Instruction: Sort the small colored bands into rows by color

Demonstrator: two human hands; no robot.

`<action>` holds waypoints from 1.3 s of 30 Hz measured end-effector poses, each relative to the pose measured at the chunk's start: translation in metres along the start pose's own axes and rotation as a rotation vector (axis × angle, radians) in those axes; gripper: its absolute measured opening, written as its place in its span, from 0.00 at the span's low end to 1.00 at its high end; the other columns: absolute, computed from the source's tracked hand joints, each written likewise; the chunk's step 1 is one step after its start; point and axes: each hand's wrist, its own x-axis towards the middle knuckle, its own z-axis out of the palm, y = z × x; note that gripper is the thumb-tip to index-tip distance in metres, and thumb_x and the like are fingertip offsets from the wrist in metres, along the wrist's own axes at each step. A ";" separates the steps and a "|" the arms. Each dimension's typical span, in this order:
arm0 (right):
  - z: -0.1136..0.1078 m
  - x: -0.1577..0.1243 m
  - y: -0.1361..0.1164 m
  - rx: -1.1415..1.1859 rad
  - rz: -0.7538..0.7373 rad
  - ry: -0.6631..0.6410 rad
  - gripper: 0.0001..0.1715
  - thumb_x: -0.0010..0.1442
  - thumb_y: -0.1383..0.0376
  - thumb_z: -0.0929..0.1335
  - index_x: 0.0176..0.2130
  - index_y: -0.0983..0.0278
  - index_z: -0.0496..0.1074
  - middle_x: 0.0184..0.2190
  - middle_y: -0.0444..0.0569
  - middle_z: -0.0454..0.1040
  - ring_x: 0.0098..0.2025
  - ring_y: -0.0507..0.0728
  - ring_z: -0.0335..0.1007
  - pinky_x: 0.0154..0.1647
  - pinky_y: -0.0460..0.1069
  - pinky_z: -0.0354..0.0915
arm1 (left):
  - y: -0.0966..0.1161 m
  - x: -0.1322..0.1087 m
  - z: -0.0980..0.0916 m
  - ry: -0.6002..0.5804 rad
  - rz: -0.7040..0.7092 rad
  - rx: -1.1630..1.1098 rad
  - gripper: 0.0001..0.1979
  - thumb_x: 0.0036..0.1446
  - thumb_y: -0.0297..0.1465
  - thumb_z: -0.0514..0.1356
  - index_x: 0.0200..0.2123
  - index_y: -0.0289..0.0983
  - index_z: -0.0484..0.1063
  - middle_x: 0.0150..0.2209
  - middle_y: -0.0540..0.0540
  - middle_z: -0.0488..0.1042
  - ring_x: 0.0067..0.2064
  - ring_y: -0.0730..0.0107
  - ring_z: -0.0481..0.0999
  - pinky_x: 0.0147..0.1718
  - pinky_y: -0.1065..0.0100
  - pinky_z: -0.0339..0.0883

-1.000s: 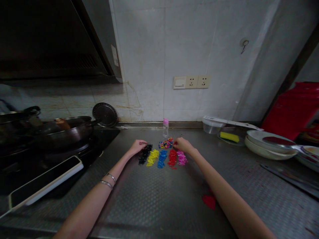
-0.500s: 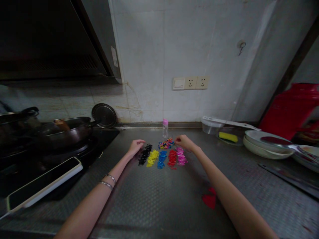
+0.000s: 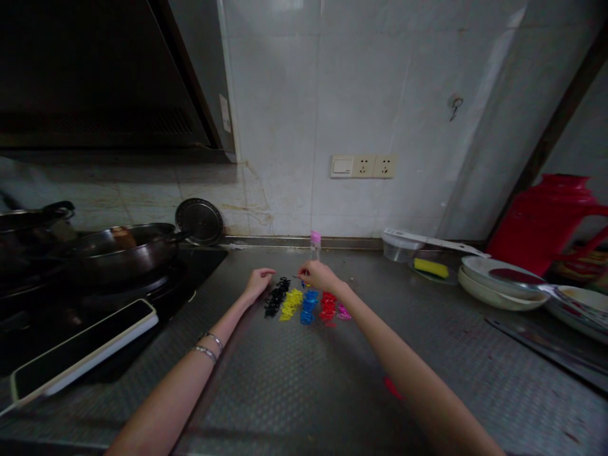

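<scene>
Small coloured pieces lie sorted in rows on the steel counter (image 3: 294,380): a black pile (image 3: 276,297), a yellow pile (image 3: 291,303), a blue pile (image 3: 308,306), a red pile (image 3: 327,306) and a pink pile (image 3: 342,311). My left hand (image 3: 259,282) rests curled on the counter just left of the black pile. My right hand (image 3: 320,277) reaches over the far ends of the blue and red rows, fingertips pinched together and pointing left. What they pinch is too small to make out. The hand hides the mixed pile behind the rows.
A small clear bottle with a pink cap (image 3: 315,244) stands behind the piles. A wok (image 3: 123,250) and a phone (image 3: 80,351) sit on the stove at left. At right are a plastic container (image 3: 401,246), a yellow sponge (image 3: 430,267), stacked plates (image 3: 503,285) and a red jug (image 3: 546,221).
My right hand has moved left, from above the pink and red rows to above the blue row, and now covers the mixed pile. The left hand has barely moved. The camera tilted slightly.
</scene>
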 end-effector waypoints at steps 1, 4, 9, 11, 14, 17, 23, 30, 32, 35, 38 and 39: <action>0.003 0.003 -0.006 -0.039 0.002 -0.014 0.10 0.54 0.65 0.64 0.34 0.64 0.74 0.32 0.49 0.75 0.34 0.53 0.69 0.30 0.42 0.58 | 0.000 0.000 0.000 0.002 0.005 0.004 0.17 0.45 0.27 0.52 0.37 0.29 0.73 0.19 0.51 0.68 0.18 0.79 0.60 0.18 0.76 0.50; 0.014 0.011 -0.021 -0.090 0.035 -0.053 0.13 0.55 0.63 0.63 0.37 0.63 0.74 0.34 0.51 0.75 0.36 0.54 0.70 0.33 0.43 0.59 | -0.001 0.000 -0.001 0.008 0.014 0.019 0.17 0.45 0.28 0.52 0.38 0.30 0.73 0.18 0.51 0.68 0.18 0.79 0.59 0.18 0.76 0.50; 0.024 0.015 -0.028 -0.042 -0.003 -0.047 0.15 0.56 0.60 0.63 0.40 0.60 0.74 0.36 0.50 0.75 0.38 0.55 0.70 0.35 0.44 0.60 | -0.001 -0.001 -0.003 -0.005 0.048 0.013 0.16 0.46 0.29 0.52 0.37 0.29 0.73 0.18 0.51 0.67 0.18 0.78 0.59 0.19 0.75 0.50; 0.023 0.012 -0.023 0.000 -0.016 -0.038 0.15 0.56 0.61 0.63 0.40 0.60 0.75 0.36 0.49 0.76 0.37 0.54 0.69 0.35 0.43 0.60 | -0.002 -0.001 -0.003 -0.005 0.058 0.004 0.16 0.46 0.29 0.53 0.37 0.29 0.73 0.18 0.51 0.67 0.19 0.78 0.59 0.19 0.75 0.50; 0.016 -0.001 -0.008 0.047 0.006 0.012 0.15 0.56 0.64 0.62 0.37 0.63 0.75 0.33 0.49 0.76 0.33 0.52 0.69 0.32 0.42 0.58 | -0.005 0.000 -0.003 -0.011 0.056 -0.009 0.16 0.45 0.29 0.53 0.37 0.30 0.74 0.18 0.52 0.66 0.19 0.79 0.59 0.19 0.75 0.50; 0.005 -0.023 0.010 0.112 0.062 0.053 0.16 0.57 0.62 0.60 0.33 0.65 0.76 0.27 0.48 0.75 0.28 0.51 0.67 0.27 0.42 0.56 | -0.007 0.002 -0.005 -0.001 0.027 -0.046 0.16 0.45 0.28 0.53 0.37 0.31 0.73 0.17 0.52 0.64 0.19 0.79 0.59 0.18 0.76 0.49; -0.014 -0.063 0.040 0.124 0.114 0.158 0.18 0.55 0.59 0.61 0.31 0.66 0.76 0.26 0.45 0.73 0.27 0.49 0.64 0.27 0.42 0.54 | 0.003 -0.003 -0.008 0.058 -0.044 -0.129 0.17 0.44 0.32 0.55 0.38 0.31 0.73 0.17 0.53 0.62 0.18 0.80 0.58 0.17 0.76 0.48; -0.012 -0.087 0.059 0.042 0.277 0.122 0.17 0.55 0.60 0.61 0.30 0.66 0.76 0.26 0.48 0.74 0.28 0.51 0.65 0.29 0.42 0.55 | 0.014 -0.010 -0.010 0.043 -0.048 -0.175 0.23 0.42 0.45 0.58 0.33 0.31 0.74 0.16 0.54 0.60 0.16 0.83 0.52 0.15 0.76 0.42; -0.010 -0.091 0.059 0.007 0.304 0.094 0.17 0.55 0.60 0.61 0.30 0.64 0.76 0.27 0.49 0.75 0.29 0.52 0.67 0.30 0.43 0.55 | 0.014 -0.010 -0.010 0.028 -0.039 -0.156 0.24 0.42 0.47 0.58 0.32 0.30 0.74 0.16 0.54 0.60 0.16 0.83 0.52 0.15 0.76 0.42; -0.012 -0.094 0.055 -0.048 0.334 0.067 0.18 0.56 0.59 0.60 0.31 0.63 0.75 0.30 0.50 0.75 0.32 0.52 0.68 0.29 0.43 0.54 | 0.012 -0.009 -0.009 0.000 -0.017 -0.082 0.24 0.42 0.48 0.57 0.30 0.30 0.75 0.16 0.52 0.61 0.16 0.81 0.54 0.16 0.75 0.44; -0.016 -0.096 0.052 -0.103 0.354 0.052 0.18 0.57 0.59 0.60 0.31 0.63 0.75 0.31 0.50 0.75 0.33 0.53 0.69 0.27 0.43 0.53 | 0.012 -0.008 -0.006 -0.037 0.034 0.043 0.23 0.43 0.47 0.57 0.26 0.30 0.76 0.15 0.50 0.64 0.18 0.79 0.57 0.18 0.75 0.48; -0.017 -0.097 0.051 -0.120 0.354 0.044 0.18 0.57 0.59 0.60 0.31 0.63 0.75 0.31 0.50 0.75 0.33 0.53 0.69 0.27 0.43 0.52 | 0.013 -0.007 -0.005 -0.050 0.051 0.086 0.22 0.43 0.46 0.57 0.25 0.30 0.76 0.15 0.50 0.65 0.18 0.78 0.59 0.19 0.74 0.49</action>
